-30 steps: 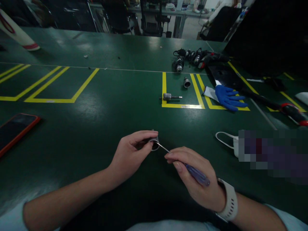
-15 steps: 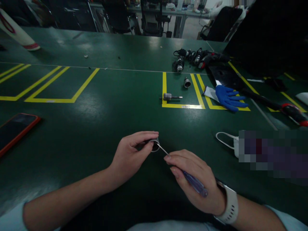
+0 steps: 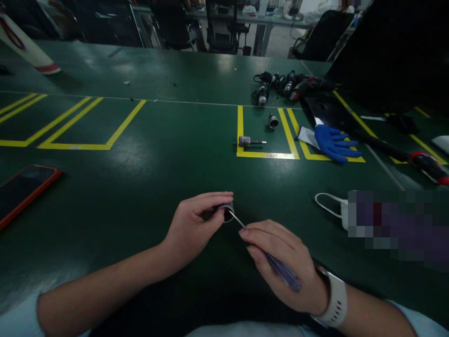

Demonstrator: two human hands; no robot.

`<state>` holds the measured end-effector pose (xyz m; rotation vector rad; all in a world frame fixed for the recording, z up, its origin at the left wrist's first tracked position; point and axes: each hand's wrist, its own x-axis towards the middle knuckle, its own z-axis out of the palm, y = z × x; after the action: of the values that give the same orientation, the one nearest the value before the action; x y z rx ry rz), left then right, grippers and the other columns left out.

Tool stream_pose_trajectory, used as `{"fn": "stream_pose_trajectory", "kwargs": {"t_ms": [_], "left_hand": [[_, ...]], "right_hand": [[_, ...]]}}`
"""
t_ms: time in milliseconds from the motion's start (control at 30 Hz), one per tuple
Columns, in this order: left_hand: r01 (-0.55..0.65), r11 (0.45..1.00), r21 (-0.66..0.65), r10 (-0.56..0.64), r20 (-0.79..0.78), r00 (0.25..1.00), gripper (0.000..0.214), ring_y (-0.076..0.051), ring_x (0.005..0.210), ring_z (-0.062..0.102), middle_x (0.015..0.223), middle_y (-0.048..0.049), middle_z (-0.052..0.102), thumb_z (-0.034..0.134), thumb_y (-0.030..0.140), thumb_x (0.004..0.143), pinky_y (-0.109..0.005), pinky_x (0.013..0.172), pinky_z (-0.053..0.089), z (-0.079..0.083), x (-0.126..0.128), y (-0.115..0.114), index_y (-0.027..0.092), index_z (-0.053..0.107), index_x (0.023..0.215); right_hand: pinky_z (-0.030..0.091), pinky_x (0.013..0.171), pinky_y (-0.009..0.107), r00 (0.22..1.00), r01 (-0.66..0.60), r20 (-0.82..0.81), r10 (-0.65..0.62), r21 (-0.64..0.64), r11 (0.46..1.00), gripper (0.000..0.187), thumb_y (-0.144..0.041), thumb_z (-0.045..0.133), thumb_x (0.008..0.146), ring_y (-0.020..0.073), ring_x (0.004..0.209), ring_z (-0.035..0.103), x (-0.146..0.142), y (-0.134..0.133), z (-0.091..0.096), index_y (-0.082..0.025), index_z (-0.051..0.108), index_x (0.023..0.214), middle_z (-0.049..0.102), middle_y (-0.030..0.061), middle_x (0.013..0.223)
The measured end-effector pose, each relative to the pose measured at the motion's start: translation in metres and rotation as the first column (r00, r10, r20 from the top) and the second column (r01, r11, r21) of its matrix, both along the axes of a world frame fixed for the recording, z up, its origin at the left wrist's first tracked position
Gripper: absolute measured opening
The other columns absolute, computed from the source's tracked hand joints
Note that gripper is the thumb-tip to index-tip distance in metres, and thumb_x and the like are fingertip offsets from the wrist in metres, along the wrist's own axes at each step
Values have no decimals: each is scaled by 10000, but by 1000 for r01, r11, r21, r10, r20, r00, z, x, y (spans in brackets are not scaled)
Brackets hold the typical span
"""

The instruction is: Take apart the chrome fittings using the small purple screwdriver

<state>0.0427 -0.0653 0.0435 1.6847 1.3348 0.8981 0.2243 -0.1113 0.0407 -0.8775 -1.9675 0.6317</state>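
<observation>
My left hand pinches a small grey metal cylinder, its open end facing my right hand. My right hand grips a screwdriver with a blue-purple handle; its thin metal shaft points up and left into the cylinder's mouth. Both hands hover just above the green table, near its front edge. A white watch band sits on my right wrist.
A metal chuck with a shaft and a small metal part lie in a yellow-taped box. Beyond are drill parts, a blue glove, a white mask strap, and a red-cased phone at left.
My right hand has slid slightly down and toward me with the screwdriver; the cylinder has turned a little in my left fingers. Otherwise the scene is unchanged.
</observation>
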Motion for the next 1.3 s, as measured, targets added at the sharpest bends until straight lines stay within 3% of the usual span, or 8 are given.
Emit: {"fn": "stream_pose_trajectory", "kwargs": {"t_ms": [333,700,867,967,1067,1200,1300], "left_hand": [[-12,996,-91,20,95,995,243,-202,940,677,1048,-64,715,593,146,737,-337,870,552,0,-1,0,159,717,946],[-53,981,-189,88,180,980,223,-198,945,668,1019,-56,719,613,175,754,-346,878,540,-1,-6,12,169,702,958],[-142,977,-162,184,286,940,421,-198,975,651,1077,-58,685,702,212,696,-367,905,517,-19,-30,46,194,630,1110],[-301,952,-60,305,282,910,521,-218,940,658,954,-53,695,743,162,607,-411,924,502,-35,-45,76,164,619,1113],[-381,923,53,363,207,909,436,-223,981,641,1005,-61,670,698,85,609,-420,942,491,-48,-57,107,167,639,1034],[-370,891,265,375,34,927,378,-210,917,653,1042,-74,643,690,73,624,-373,844,549,-59,-65,148,161,643,988],[-333,874,353,369,-37,929,379,-209,904,648,1070,-87,619,693,105,649,-361,813,556,-61,-64,173,148,635,1021]], "right_hand": [[549,708,322,999,30,-41,-32,-41,999,246,-63,513,841,182,819,651,0,-2,-2,-161,602,1049,690,91,896],[551,692,310,997,-29,-69,29,8,1000,266,-56,492,830,178,811,655,3,-3,0,-145,600,1056,689,94,877],[544,700,285,995,-35,-90,35,9,999,253,-42,493,825,163,806,650,7,-3,-1,-100,615,1038,687,101,859],[543,699,283,993,-33,-115,31,-15,999,238,-48,500,831,160,804,643,6,-2,-3,-94,623,1030,685,100,851],[542,690,284,991,-38,-127,34,-32,999,227,-53,505,835,158,789,638,5,-2,-5,-96,629,1020,684,97,844],[539,683,283,990,-56,-132,48,-56,997,227,-54,511,834,158,784,635,3,-3,-7,-105,629,1021,682,97,844],[536,687,288,988,-65,-142,54,-79,995,230,-54,507,837,160,785,634,2,-3,-9,-114,624,1026,682,94,839]]}}
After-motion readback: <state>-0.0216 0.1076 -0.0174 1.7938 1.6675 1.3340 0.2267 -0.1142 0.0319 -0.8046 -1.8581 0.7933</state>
